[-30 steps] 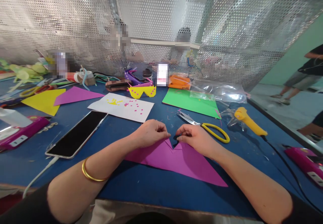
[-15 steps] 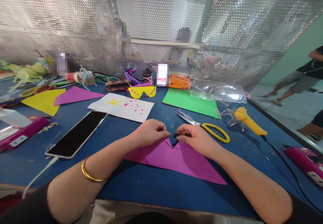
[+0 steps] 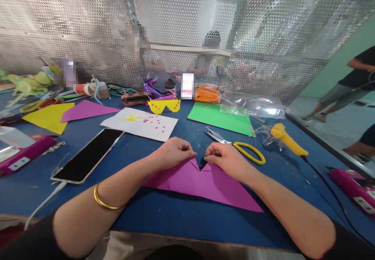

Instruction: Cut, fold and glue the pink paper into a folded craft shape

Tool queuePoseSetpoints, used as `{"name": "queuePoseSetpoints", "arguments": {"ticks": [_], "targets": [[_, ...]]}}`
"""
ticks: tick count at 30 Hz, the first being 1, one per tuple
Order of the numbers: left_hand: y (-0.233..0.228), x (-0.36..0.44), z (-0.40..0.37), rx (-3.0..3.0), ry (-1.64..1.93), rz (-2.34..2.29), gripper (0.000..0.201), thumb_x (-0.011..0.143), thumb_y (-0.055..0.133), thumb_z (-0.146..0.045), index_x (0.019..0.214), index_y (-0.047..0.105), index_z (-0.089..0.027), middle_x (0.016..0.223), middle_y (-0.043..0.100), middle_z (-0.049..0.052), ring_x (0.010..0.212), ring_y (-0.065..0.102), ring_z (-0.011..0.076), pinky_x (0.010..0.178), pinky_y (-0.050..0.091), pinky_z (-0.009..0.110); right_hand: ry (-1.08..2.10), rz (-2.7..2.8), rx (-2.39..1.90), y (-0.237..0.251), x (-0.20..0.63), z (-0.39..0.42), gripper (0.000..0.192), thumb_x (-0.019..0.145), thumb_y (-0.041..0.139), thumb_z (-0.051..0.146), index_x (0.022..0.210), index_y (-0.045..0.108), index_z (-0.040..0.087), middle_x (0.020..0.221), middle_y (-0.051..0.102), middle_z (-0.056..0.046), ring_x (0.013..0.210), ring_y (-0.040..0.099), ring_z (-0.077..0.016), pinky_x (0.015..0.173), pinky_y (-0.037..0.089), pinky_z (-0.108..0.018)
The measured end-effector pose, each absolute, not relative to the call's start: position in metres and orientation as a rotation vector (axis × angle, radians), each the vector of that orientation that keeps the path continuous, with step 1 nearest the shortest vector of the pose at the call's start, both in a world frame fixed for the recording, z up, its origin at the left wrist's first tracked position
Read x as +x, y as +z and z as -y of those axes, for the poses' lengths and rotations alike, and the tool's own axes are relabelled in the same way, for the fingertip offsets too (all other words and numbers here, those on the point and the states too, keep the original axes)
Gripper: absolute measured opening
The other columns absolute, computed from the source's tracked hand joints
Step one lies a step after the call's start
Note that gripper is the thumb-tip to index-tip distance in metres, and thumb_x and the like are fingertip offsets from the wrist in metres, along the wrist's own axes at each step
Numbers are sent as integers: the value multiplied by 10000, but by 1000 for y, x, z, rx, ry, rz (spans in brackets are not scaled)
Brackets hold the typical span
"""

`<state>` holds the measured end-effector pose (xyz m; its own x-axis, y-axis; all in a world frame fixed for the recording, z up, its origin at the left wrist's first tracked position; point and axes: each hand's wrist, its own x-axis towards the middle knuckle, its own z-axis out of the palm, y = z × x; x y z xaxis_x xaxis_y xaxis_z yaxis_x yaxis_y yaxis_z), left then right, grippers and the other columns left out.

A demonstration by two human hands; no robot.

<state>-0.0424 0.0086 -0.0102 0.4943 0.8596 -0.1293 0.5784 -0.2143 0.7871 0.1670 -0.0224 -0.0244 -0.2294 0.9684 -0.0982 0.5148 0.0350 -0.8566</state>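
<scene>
On the blue tabletop (image 3: pixel 164 213), a flat purple paper sheet (image 3: pixel 202 183) lies crosswise before the person. Left hand (image 3: pixel 172 154) and right hand (image 3: pixel 225 159) each pinch a peak beside its notch (fingers closed), equally near.

Bright, even light; edges bowed by wide-angle distortion
</scene>
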Motion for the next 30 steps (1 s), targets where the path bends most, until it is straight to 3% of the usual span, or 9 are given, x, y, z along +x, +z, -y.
{"name": "queuePoseSetpoints", "arguments": {"ticks": [5,11,16,20,23,24,30], "targets": [[-10,-43,-10,1878,448,-1198,434,849,511,-537,581,510,-196,574,452,-35,564,402,117,549,308,275,1172,1721,-1505,-22,167,23,64,765,665,246,819,643,222,772,725,-4,728,662,-169,675,469,-298],[-9,-44,-12,1948,414,-1169,255,753,632,-425,705,673,-178,665,636,-5,662,560,142,610,412,255,1177,1705,-1499,-21,166,24,89,790,674,271,856,645,218,789,732,-4,737,671,-168,683,479,-299],[-9,-45,-12,2091,424,-1265,294,838,598,-434,744,726,-187,702,702,2,689,621,146,635,457,251,1195,1716,-1463,-28,167,21,120,777,665,240,891,637,216,767,710,13,732,658,-164,693,474,-297],[0,-52,-31,2258,532,-1539,256,932,546,-340,1035,744,-214,989,759,30,917,680,197,835,513,320,1196,1729,-1438,-35,167,18,107,767,650,240,870,636,211,769,703,1,736,652,-173,695,470,-303],[11,-65,-66,2391,602,-1782,292,968,572,-318,1223,644,-196,1276,652,86,1154,614,249,994,496,444,1193,1745,-1417,-38,167,17,114,768,640,258,870,638,208,800,709,-15,765,657,-183,713,471,-309],[15,-70,-79,2439,598,-1843,345,962,605,-368,1250,603,-178,1300,611,103,1144,611,251,973,516,487,1192,1750,-1413,-38,167,16,121,769,637,267,874,638,207,802,709,-18,764,655,-186,708,469,-309],[17,-94,-143,2668,431,-2030,376,956,618,-375,1270,578,-172,1276,604,102,1084,629,240,905,557,460,1207,1768,-1403,-41,167,16,149,767,622,300,877,642,202,775,700,-25,736,645,-191,669,459,-299]]}}
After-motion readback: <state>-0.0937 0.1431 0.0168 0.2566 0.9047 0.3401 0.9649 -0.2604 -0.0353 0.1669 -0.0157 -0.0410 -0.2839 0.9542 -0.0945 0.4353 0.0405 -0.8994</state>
